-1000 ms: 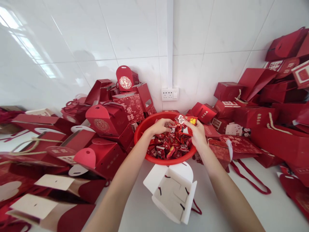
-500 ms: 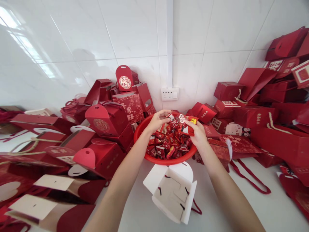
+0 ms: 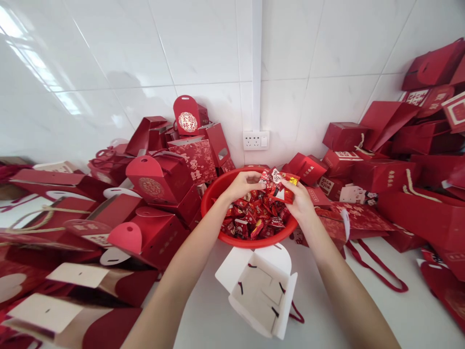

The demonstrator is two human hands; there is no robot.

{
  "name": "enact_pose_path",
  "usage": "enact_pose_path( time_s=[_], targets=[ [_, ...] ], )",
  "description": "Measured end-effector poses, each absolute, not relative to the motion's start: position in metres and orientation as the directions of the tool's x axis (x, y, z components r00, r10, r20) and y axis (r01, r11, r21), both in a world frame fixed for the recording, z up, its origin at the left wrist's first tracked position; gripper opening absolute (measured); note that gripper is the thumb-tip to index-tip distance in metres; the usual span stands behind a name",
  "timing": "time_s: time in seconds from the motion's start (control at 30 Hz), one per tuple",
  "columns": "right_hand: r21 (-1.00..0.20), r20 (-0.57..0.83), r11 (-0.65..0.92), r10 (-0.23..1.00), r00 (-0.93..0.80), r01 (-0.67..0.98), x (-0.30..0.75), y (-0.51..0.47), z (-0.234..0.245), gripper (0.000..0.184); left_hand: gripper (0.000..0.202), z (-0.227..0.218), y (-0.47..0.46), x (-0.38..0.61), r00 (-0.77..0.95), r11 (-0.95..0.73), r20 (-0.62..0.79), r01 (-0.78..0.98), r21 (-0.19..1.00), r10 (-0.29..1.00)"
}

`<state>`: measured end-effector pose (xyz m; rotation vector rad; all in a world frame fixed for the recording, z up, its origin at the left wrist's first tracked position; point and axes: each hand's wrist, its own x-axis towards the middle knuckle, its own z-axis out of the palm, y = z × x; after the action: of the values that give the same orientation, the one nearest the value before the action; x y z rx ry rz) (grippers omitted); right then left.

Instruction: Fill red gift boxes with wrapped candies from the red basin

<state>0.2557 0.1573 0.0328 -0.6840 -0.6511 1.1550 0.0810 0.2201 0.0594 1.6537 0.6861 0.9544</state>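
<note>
Over a red plastic basin heaped with small red wrapped candies, both of my hands are at work. My left hand pinches the edge of a red-and-white candy packet. My right hand is closed on red candy packets, one with a yellow patch and a white corner; the packets from both hands overlap. In front of the basin an open gift box shows its pale inside, with dark cord ends through its walls and flaps folded out. No candy shows inside it.
Red gift boxes crowd the left side, some with flaps up. More red boxes and bags are piled on the right, with a loose ribbon handle on the white table. Behind, a socket sits on the tiled wall.
My left hand has moved right with its packet, bringing it against the packets in my right hand. My right hand has shifted slightly right and stays closed. The open box has not moved.
</note>
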Motion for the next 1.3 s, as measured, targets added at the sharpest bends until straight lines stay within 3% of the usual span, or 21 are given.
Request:
enact_pose_path(
  time_s=[0.43, 0.77, 0.93, 1.07, 1.3],
  targets=[
    [-0.794, 0.167, 0.410, 0.857, 0.487, -0.449, 0.255, 0.161, 0.024, 0.036, 0.050, 0.062, 0.218, 0.086, 0.386, -0.343, 0.354, -0.100, 0.934, 0.852],
    [-0.832, 0.229, 0.466, 0.783, 0.578, -0.302, 0.253, 0.162, 0.021, 0.034, 0.052, 0.055, 0.222, 0.089, 0.325, -0.300, 0.343, -0.176, 0.938, 0.882],
    [-0.835, 0.233, 0.451, 0.808, 0.540, -0.315, 0.252, 0.158, 0.024, 0.039, 0.049, 0.059, 0.216, 0.091, 0.413, -0.244, 0.294, -0.170, 0.955, 0.862],
    [-0.844, 0.208, 0.388, 0.874, 0.439, -0.371, 0.250, 0.156, 0.028, 0.044, 0.049, 0.059, 0.218, 0.088, 0.370, -0.242, 0.303, -0.204, 0.949, 0.878],
    [-0.838, 0.154, 0.295, 0.935, 0.320, -0.459, 0.254, 0.157, 0.033, 0.036, 0.046, 0.060, 0.221, 0.088, 0.384, -0.243, 0.329, -0.258, 0.935, 0.863]
  ],
)
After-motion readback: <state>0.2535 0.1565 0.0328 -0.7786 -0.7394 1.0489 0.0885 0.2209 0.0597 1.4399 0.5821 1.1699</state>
